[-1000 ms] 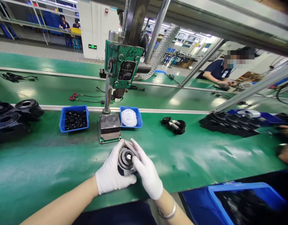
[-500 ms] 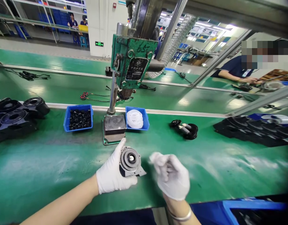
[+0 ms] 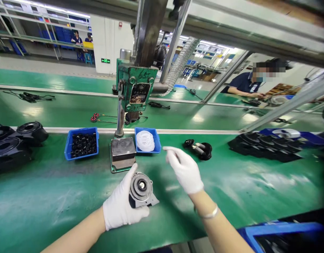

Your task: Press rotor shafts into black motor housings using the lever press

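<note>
The press (image 3: 137,89) stands on the green table (image 3: 74,200). Directly in front of the press, the left hand (image 3: 122,203), in a white glove, grasps a grey housing (image 3: 142,189) around one side, between the thumb and the fingers. The stepped round face of the housing looks upward, with a bright centre; whether its underside touches the table, I cannot tell.

The right hand (image 3: 186,168) (also gloved, with a bangle behind it on the wrist) is in front of the press and to its right. Its fingers are loosely bent, and they grasp nothing that I can see. The fingertips are near the blue bin (image 3: 158,146) of white rings (image 3: 145,140), which sits just right of the press.

Left of the press there is another bin (image 3: 68,149) with small black pieces (image 3: 84,143), and farther left, black casings (image 3: 8,149). Right of the press, beyond the rings, lies a black assembly (image 3: 202,150).
</note>
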{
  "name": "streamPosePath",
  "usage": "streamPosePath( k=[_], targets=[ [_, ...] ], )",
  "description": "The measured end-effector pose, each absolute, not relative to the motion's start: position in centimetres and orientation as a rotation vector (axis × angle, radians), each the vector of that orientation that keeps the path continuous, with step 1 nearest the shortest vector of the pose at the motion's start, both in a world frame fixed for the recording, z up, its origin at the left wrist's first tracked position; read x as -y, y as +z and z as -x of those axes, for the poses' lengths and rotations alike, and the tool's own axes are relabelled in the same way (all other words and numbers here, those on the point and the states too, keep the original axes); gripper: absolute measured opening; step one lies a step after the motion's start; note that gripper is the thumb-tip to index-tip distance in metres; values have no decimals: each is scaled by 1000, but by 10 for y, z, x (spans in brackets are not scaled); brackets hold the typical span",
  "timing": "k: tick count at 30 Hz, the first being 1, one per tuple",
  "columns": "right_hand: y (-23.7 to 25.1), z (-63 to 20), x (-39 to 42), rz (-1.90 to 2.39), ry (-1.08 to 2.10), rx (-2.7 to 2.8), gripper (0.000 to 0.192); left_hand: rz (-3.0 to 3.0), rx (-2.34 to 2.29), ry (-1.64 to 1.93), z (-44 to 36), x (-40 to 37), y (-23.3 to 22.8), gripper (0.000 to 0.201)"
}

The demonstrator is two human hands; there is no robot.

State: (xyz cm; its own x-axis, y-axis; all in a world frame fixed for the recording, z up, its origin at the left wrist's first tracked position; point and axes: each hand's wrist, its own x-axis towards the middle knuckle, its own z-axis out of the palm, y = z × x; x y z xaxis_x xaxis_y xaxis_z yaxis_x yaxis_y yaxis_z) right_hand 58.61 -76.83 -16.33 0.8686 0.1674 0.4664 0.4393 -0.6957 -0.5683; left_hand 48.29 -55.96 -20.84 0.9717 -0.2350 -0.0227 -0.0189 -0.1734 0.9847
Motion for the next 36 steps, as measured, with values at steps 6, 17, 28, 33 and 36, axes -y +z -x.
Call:
streamPosePath(
  k=[6, 17, 28, 33, 36],
  targets=[
    [-152, -675, 728, 2826, -640, 982, 23, -1817, 224, -242, -482, 555, -217, 134],
    [-154, -683, 713, 2839, -534, 1311, 20, -1868, 309, -289, -489, 544, -204, 125],
    [-118, -678, 736, 2596, -635, 853, 10, -1843, 368, -316, -492, 529, -203, 132],
    [-122, -598, 742, 2237, -320, 1057, 13, -1904, 422, 126, -496, 515, -200, 79],
    [-149, -565, 742, 2076, -220, 1182, 17, -2067, 649, 303, -501, 510, -199, 34]
  ],
)
